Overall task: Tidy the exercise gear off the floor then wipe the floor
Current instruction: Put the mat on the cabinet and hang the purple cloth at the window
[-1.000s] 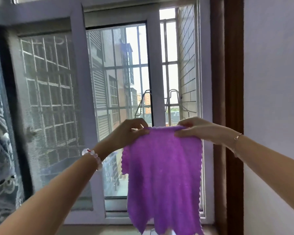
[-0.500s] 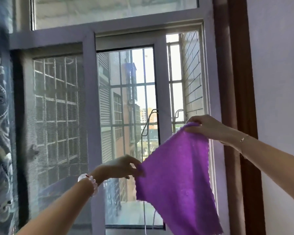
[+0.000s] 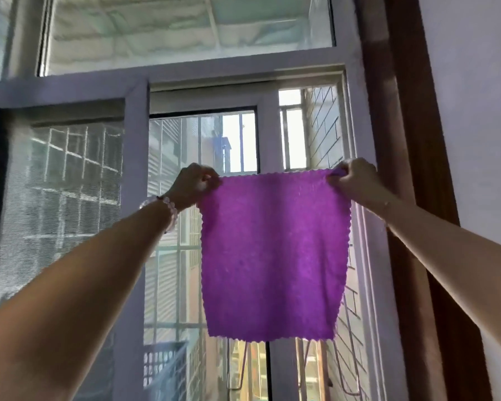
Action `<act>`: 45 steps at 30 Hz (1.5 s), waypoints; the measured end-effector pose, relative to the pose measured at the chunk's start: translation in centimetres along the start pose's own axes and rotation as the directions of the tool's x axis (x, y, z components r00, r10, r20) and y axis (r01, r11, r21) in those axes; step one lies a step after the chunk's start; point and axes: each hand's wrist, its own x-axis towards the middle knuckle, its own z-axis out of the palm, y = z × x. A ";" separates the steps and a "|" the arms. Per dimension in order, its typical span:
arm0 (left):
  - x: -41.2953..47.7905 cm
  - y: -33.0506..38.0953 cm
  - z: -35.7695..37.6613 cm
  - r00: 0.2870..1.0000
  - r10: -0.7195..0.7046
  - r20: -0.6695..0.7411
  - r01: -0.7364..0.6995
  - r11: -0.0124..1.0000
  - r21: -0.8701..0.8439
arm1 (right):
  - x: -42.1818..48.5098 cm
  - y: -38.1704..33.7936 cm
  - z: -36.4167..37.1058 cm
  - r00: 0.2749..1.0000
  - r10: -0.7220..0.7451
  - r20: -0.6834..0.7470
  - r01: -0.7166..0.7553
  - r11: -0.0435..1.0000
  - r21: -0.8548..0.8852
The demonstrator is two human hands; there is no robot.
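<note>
Cloth spread mid-frame; your left hand and right hand pinched its top corners. Probably post-wipe; next called for hanging it.

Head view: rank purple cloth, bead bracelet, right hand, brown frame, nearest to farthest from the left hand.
1. purple cloth, pinched by the left hand
2. bead bracelet, on its wrist
3. right hand, across the cloth
4. brown frame, far right

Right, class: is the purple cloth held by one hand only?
No, the left hand pinches one top corner of the purple cloth and the right hand pinches the other, spreading it flat.
</note>
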 end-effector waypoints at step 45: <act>-12.4 2.0 6.5 0.928 -0.302 0.218 0.272 0.949 0.157 | -11.6 1.0 3.0 0.992 0.036 0.118 -0.003 0.963 -0.268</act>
